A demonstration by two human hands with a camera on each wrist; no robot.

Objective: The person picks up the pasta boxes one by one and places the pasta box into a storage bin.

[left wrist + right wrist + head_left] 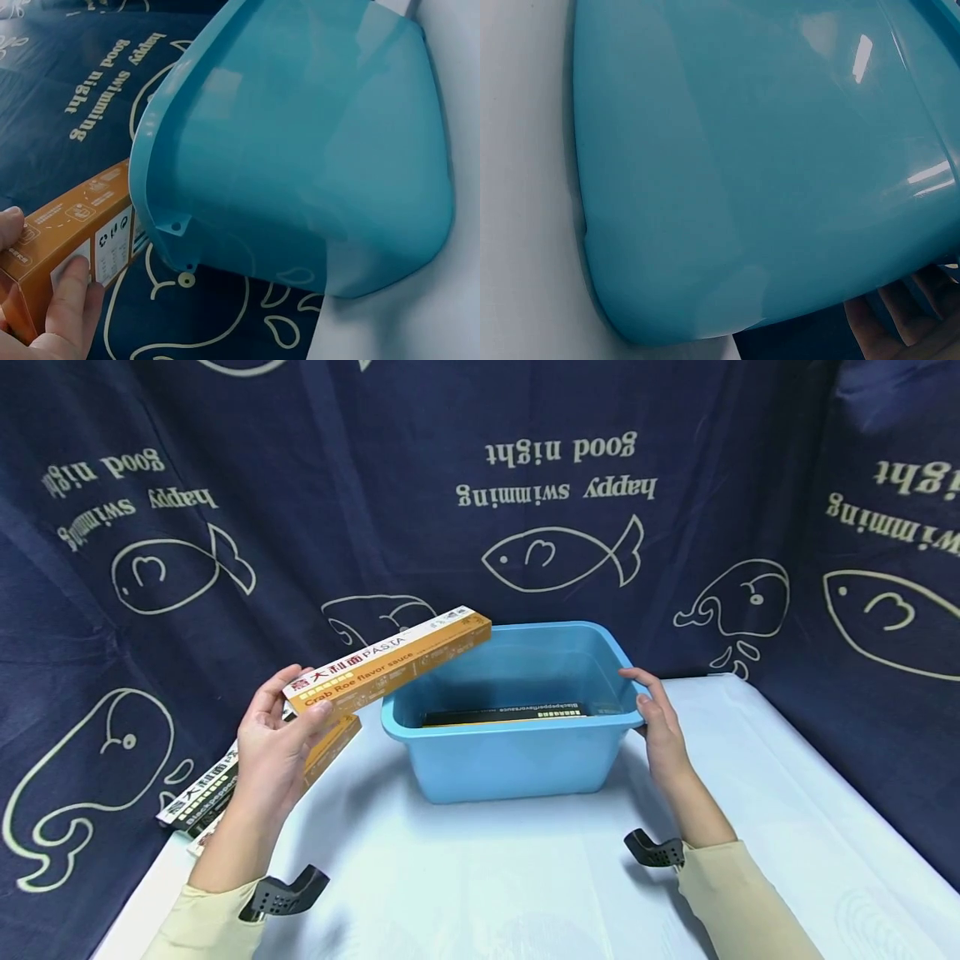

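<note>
My left hand [277,735] grips the near end of an orange and white pasta box [397,660], labelled crab roe flavor sauce. The box slants up to the right, its far end over the left rim of a blue plastic bin [517,760]. In the left wrist view, fingers and thumb hold the orange box [75,225] beside the bin wall [300,150]. At the bin's right rim, my right hand [663,735] holds the edge with thumb and fingers; the right wrist view shows those fingers [907,315] partly behind the wall. Inside the bin lies a dark black-pepper box [510,713].
More pasta boxes lie at the table's left edge, a black one [206,797] and an orange one [330,747] among them, partly behind my left arm. The white table [465,877] meets a dark blue curtain [375,485] printed with fish and whales.
</note>
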